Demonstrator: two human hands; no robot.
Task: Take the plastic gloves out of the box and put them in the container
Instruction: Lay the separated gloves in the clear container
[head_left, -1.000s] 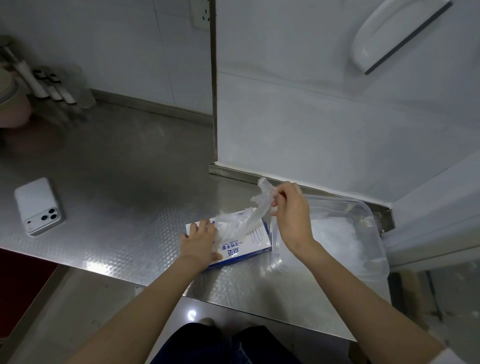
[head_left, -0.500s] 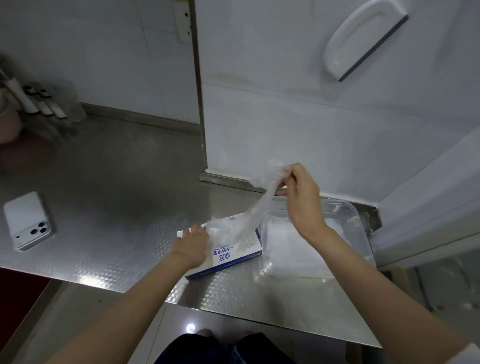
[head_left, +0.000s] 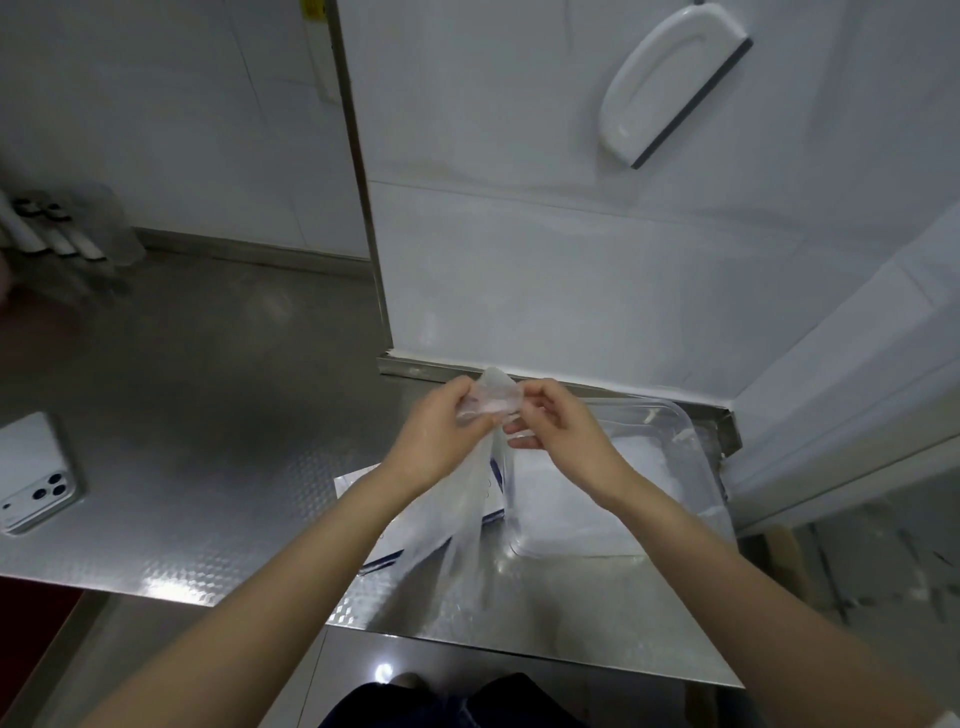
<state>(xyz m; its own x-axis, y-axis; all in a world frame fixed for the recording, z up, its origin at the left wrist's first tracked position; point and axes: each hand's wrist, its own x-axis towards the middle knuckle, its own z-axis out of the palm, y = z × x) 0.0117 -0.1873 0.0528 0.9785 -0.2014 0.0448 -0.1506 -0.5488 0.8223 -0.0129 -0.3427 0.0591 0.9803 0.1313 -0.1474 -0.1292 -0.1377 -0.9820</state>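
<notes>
Left hand (head_left: 441, 434) and right hand (head_left: 563, 434) each pinch the top of a clear plastic glove (head_left: 470, 514), held above the box (head_left: 358, 483), draping beside the container (head_left: 704, 467) on the steel tabletop (head_left: 208, 415).

Box (head_left: 374, 514) left of container (head_left: 691, 441); phone (head_left: 31, 470) far left.

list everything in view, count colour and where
plastic glove: one, clear, hanging over the box
box: one, white and blue, on counter under left forearm
container: one, clear, right of box, whitish glove pile inside
phone: one, white, counter's left edge
counter: one, steel, underneath everything
handle: one, white, on wall panel above
tubes: several, white, blurred, far left
left hand: one, pinches glove's top
right hand: one, pinches glove's top
</notes>
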